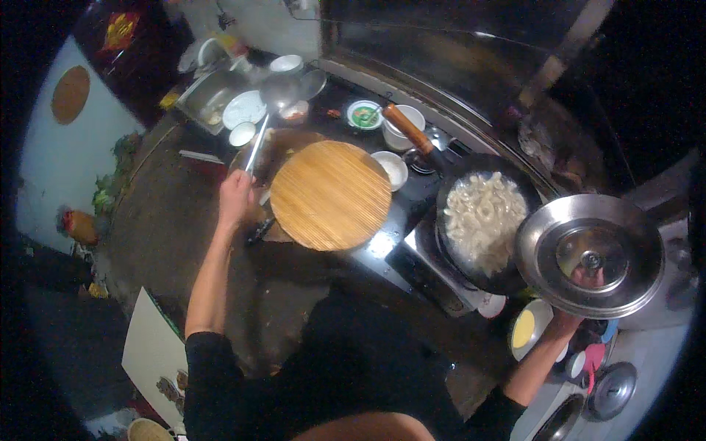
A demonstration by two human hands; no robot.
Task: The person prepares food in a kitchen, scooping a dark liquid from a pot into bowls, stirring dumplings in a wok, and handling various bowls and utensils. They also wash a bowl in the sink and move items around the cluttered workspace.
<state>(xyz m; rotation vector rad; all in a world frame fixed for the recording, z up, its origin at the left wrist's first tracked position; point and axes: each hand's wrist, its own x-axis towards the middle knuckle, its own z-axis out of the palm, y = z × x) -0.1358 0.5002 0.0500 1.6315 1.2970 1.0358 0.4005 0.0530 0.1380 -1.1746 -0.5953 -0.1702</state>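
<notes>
My left hand [237, 195] is closed around the handle of a long metal utensil [258, 144], whose far end reaches a metal strainer or ladle bowl [281, 91] near the sink. To its right lies a round ribbed wooden board or lid [331, 195]. A black wok [496, 165] with a wooden handle [408, 129] stands on the stove, with pale dumpling-like pieces [485, 212] in cloudy liquid. Beside the wok's right edge, my right hand [573, 320] holds up a round stainless-steel lid [538, 242]; the lid hides most of the fingers.
White bowls [242, 134] and a plate [244, 110] stand by the metal sink [190, 99]. A green-patterned bowl [364, 114], a white tub [404, 127] and a bowl of white contents [390, 170] line the counter's back. A bowl with yellow contents [523, 329] is near my right forearm.
</notes>
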